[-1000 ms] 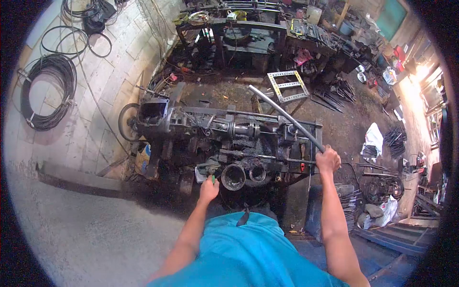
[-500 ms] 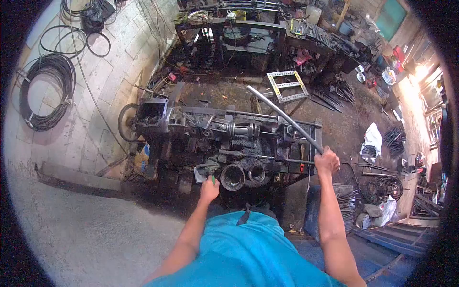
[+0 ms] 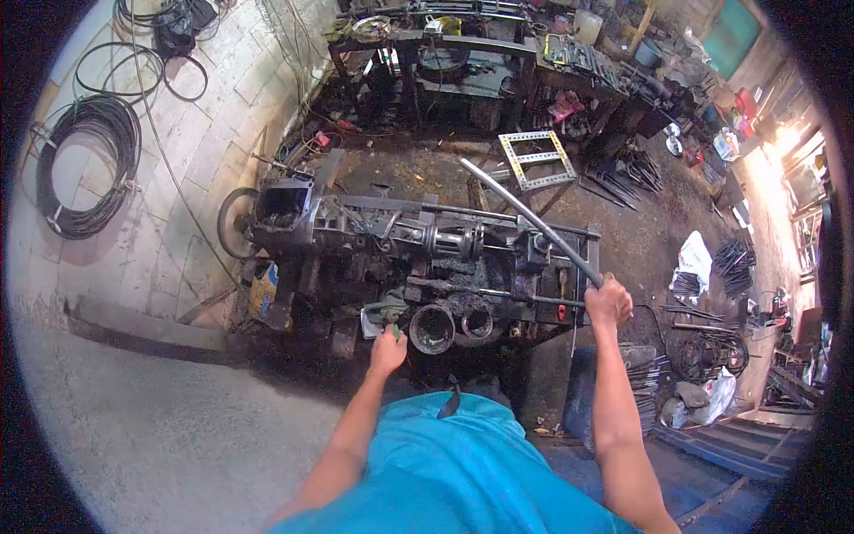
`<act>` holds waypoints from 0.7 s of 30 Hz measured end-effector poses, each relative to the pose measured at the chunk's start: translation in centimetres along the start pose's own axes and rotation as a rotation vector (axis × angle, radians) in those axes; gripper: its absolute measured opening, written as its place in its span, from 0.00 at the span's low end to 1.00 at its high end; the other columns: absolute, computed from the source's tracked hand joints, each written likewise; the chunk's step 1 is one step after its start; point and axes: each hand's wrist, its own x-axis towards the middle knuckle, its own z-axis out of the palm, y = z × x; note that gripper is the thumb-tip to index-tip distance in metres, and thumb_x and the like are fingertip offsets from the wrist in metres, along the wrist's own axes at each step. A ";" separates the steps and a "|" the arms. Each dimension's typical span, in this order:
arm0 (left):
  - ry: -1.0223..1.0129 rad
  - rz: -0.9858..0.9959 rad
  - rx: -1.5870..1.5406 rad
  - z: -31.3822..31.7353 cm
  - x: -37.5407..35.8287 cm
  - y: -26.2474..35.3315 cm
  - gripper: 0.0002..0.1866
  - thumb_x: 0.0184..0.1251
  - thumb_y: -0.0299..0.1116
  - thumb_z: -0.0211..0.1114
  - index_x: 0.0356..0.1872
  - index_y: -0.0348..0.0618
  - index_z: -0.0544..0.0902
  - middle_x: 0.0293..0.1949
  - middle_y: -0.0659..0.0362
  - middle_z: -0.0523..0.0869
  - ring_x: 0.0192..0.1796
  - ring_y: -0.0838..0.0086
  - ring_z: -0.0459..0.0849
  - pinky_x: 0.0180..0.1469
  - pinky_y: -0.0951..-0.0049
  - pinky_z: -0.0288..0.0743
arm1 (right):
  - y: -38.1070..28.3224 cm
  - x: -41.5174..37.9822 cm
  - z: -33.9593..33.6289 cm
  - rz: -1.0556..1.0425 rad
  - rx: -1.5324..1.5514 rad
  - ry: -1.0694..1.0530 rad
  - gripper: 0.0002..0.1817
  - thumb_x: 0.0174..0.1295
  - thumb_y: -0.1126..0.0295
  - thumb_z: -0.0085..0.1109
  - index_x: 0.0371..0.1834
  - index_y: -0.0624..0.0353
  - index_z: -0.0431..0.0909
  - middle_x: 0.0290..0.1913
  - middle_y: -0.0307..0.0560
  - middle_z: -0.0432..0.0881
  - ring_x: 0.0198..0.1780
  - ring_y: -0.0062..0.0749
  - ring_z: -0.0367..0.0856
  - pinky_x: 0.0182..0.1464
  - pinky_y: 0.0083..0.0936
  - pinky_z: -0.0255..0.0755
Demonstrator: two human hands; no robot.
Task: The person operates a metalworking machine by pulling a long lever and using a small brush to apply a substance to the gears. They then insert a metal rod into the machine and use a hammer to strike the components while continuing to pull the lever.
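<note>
My right hand (image 3: pixel 608 301) is closed around the lower end of a long grey metal pipe (image 3: pixel 531 216), which slants up and left over the right part of a dark, greasy machine (image 3: pixel 356 233). At the machine's front edge, my left hand (image 3: pixel 389 347) is closed on a small green handle (image 3: pixel 396 331), largely covered by the fingers. A grey rag (image 3: pixel 384 309) lies just beyond that hand. To its right are two round metal cups, a larger one (image 3: pixel 432 330) and a smaller one (image 3: pixel 477 324). An orange-tipped screwdriver (image 3: pixel 561 311) rests near the pipe's lower end.
A white perforated metal frame (image 3: pixel 538 158) stands behind the machine. A cluttered workbench (image 3: pixel 480 49) runs along the back. Bundles of dark rods (image 3: pixel 630 173) and a white sack (image 3: pixel 694 260) lie on the right floor. Coiled cable (image 3: pixel 89 169) hangs on the left wall.
The camera view has shifted very slightly. Both hands keep their grips, and the pipe holds the same slant.
</note>
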 end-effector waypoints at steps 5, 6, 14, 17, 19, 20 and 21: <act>0.016 -0.012 0.014 0.1 0.0 -0.1 0.18 0.66 0.41 0.55 0.45 0.33 0.75 0.36 0.32 0.81 0.43 0.36 0.80 0.46 0.43 0.72 | -0.3 -0.3 0.0 0.019 0.014 0.000 0.11 0.51 0.62 0.59 0.36 0.52 0.82 0.32 0.54 0.85 0.37 0.54 0.84 0.40 0.47 0.76; 0.019 -0.009 0.013 0.1 0.1 -0.2 0.18 0.66 0.41 0.55 0.45 0.33 0.75 0.36 0.32 0.81 0.43 0.36 0.80 0.46 0.43 0.72 | -0.3 -0.3 -0.1 0.019 0.015 0.004 0.11 0.51 0.62 0.59 0.36 0.52 0.82 0.32 0.54 0.85 0.37 0.54 0.84 0.40 0.47 0.76; 0.006 0.005 -0.005 0.4 0.2 -1.3 0.19 0.66 0.40 0.55 0.47 0.33 0.75 0.35 0.33 0.82 0.43 0.36 0.80 0.46 0.43 0.73 | 0.1 0.3 0.7 0.029 0.031 -0.007 0.11 0.51 0.63 0.58 0.37 0.51 0.82 0.33 0.54 0.84 0.38 0.53 0.84 0.40 0.47 0.76; 0.037 0.048 0.005 0.4 0.0 -1.2 0.19 0.66 0.40 0.55 0.46 0.32 0.74 0.35 0.32 0.82 0.43 0.36 0.80 0.45 0.43 0.73 | 0.0 0.0 0.4 0.017 0.024 -0.010 0.11 0.51 0.63 0.58 0.37 0.51 0.81 0.33 0.54 0.84 0.38 0.53 0.84 0.40 0.47 0.76; 0.048 0.046 0.012 0.4 0.0 -0.9 0.18 0.66 0.40 0.55 0.46 0.32 0.74 0.35 0.32 0.82 0.42 0.36 0.80 0.45 0.43 0.73 | -0.4 -0.2 -0.1 0.032 0.021 -0.017 0.11 0.51 0.63 0.58 0.37 0.51 0.81 0.33 0.54 0.84 0.38 0.53 0.84 0.41 0.47 0.76; 0.061 0.047 0.024 0.3 0.1 -0.7 0.18 0.66 0.40 0.55 0.46 0.32 0.74 0.35 0.32 0.82 0.42 0.35 0.80 0.45 0.43 0.73 | -0.5 -0.1 -0.3 0.050 0.023 -0.024 0.11 0.50 0.63 0.58 0.37 0.51 0.81 0.33 0.54 0.84 0.38 0.53 0.84 0.41 0.47 0.76; 0.061 0.050 0.027 0.3 0.2 -0.7 0.18 0.66 0.40 0.55 0.46 0.32 0.74 0.35 0.32 0.82 0.42 0.35 0.80 0.45 0.43 0.73 | -0.5 -0.1 -0.2 0.053 0.025 -0.024 0.11 0.50 0.63 0.58 0.37 0.51 0.81 0.33 0.54 0.84 0.38 0.53 0.84 0.41 0.47 0.76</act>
